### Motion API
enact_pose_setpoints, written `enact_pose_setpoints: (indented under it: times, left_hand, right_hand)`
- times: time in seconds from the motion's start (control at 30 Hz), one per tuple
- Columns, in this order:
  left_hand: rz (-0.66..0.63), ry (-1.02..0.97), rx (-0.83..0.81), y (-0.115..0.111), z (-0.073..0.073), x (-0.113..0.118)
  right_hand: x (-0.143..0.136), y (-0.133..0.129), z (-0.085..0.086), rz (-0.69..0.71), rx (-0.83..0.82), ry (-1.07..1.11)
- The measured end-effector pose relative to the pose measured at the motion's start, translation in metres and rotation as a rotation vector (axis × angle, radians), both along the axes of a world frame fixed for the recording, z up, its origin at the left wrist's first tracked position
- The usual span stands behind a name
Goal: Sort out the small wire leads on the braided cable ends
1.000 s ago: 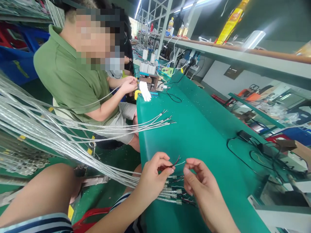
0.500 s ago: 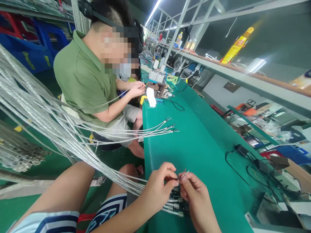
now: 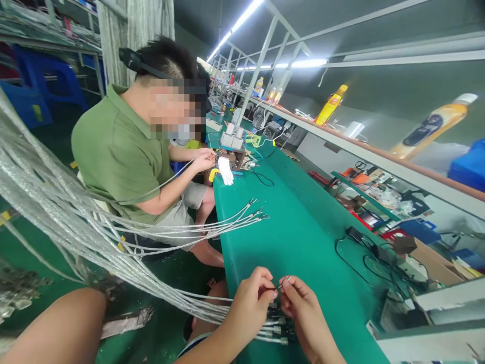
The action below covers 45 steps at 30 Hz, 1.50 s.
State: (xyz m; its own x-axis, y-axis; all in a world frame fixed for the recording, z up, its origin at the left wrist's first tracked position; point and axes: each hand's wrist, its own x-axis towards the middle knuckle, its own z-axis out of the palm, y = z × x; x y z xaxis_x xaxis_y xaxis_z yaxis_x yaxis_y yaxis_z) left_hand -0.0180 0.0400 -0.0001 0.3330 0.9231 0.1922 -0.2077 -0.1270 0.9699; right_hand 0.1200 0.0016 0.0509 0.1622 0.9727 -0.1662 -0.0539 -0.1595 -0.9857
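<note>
Where between fingers, wires barely visible.

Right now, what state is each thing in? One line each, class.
Left hand: pinching the wire
Right hand: pinching the wire too
Wire: held between both hands
Far cables: ends loose on the bench, wires fanned out
Near cables: ends partly hidden by the hands
Glove: unworn, beside the machine
Yellow bottle: capped
Ceiling light: lit

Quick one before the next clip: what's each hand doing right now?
Left hand: closed, pinching thin wires.
Right hand: closed, thumb and fingers pinching the same thin wires.
</note>
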Motion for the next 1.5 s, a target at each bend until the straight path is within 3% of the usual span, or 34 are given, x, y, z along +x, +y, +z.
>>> enact_pose_setpoints:
  times: [0.13,0.4,0.67,0.93,1.1,1.23,1.37,1.5]
  left_hand:
    - [-0.102,-0.034,-0.067,0.003,-0.002,0.004]
    - [-0.086,0.003,-0.055,0.005,-0.008,0.010]
    - [-0.035,0.075,0.013,-0.003,-0.006,0.005]
    - [0.045,0.192,0.067,-0.009,-0.007,0.005]
    - [0.149,0.292,0.132,-0.012,-0.012,0.006]
    - [0.212,0.354,0.162,-0.013,-0.016,0.007]
    - [0.147,0.426,0.220,-0.009,-0.012,0.007]
    - [0.053,0.569,0.331,-0.007,-0.008,0.008]
  right_hand:
    - [-0.001,0.002,-0.004,-0.064,0.051,0.054]
    - [0.003,0.006,-0.024,-0.052,0.311,0.149]
    - [0.006,0.008,-0.034,0.009,0.292,0.230]
    - [0.006,0.009,-0.039,-0.028,0.211,0.256]
    - [0.002,0.006,-0.033,-0.025,0.169,0.132]
    - [0.000,0.006,-0.032,-0.043,0.252,0.033]
    - [-0.002,0.003,-0.039,-0.127,0.346,-0.069]
    - [-0.005,0.002,-0.040,-0.087,0.315,0.017]
